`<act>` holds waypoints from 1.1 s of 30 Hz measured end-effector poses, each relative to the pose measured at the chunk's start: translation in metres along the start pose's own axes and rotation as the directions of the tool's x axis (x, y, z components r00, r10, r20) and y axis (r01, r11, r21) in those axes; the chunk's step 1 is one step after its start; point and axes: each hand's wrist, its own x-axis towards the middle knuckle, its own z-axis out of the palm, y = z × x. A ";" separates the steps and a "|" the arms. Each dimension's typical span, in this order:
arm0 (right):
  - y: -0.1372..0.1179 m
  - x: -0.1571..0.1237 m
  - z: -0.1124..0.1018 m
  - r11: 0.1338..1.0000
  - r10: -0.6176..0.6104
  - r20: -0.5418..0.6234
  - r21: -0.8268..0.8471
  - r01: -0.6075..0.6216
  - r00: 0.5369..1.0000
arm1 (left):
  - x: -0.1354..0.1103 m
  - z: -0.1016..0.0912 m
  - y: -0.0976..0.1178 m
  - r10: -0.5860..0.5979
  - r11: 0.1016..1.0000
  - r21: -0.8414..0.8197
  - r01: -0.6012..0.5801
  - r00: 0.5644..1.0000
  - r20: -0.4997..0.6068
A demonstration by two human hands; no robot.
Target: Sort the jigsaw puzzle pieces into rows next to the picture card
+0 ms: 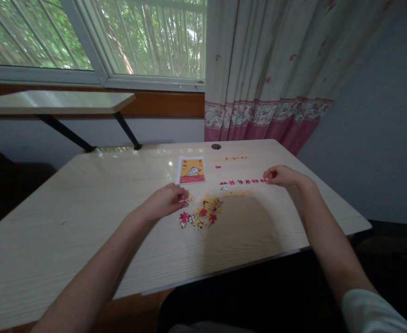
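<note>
My left hand (167, 200) is closed at the left side of the loose pile, its fingertips pinching a red-and-white puzzle piece (183, 199). Beside it lies the jumbled pile of yellow, red and white puzzle pieces (203, 212). Farther right, my right hand (282, 175) has its thumb and finger together on a red puzzle piece (265, 180), at the right end of a row of red pieces (247, 181). A row of yellow pieces (238, 193) lies nearer to me. Behind the pile is a picture card (192, 170) with a white animal on yellow and red.
Another row of pieces (234, 158) lies toward the back of the wooden table (85, 208), with a single red piece (218, 167) below it. A raised shelf (58, 101) on black legs stands back left. A curtain (259, 69) hangs behind the table.
</note>
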 end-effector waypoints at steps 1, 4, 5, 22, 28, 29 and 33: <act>-0.001 0.000 0.000 1.000 0.001 0.003 0.007 -0.001 1.000 | 0.000 0.000 0.000 0.003 1.000 -0.004 -0.003 1.000 0.001; -0.003 -0.001 0.000 1.000 -0.008 0.007 0.013 0.008 1.000 | 0.001 0.000 0.003 0.005 1.000 -0.010 -0.005 1.000 0.001; -0.004 -0.001 0.000 1.000 -0.006 0.005 0.012 0.006 1.000 | 0.001 0.000 0.004 0.002 1.000 -0.010 -0.002 1.000 0.002; -0.008 -0.002 0.000 1.000 0.003 0.005 0.001 -0.003 1.000 | 0.002 0.003 0.010 0.037 0.994 -0.103 -0.042 0.998 -0.048; -0.050 -0.004 0.006 0.993 -0.119 -0.241 -0.053 0.109 0.963 | 0.003 0.003 0.025 -0.031 0.923 -0.386 -0.011 0.994 -0.104; -0.061 -0.003 0.012 0.982 -0.185 -0.294 -0.076 0.170 0.938 | 0.004 0.004 0.028 -0.072 0.877 -0.480 0.009 0.991 -0.114; -0.116 0.000 0.048 0.865 -0.499 -0.364 -0.163 0.474 0.786 | 0.008 0.011 0.039 -0.220 0.615 -0.788 0.022 0.965 -0.145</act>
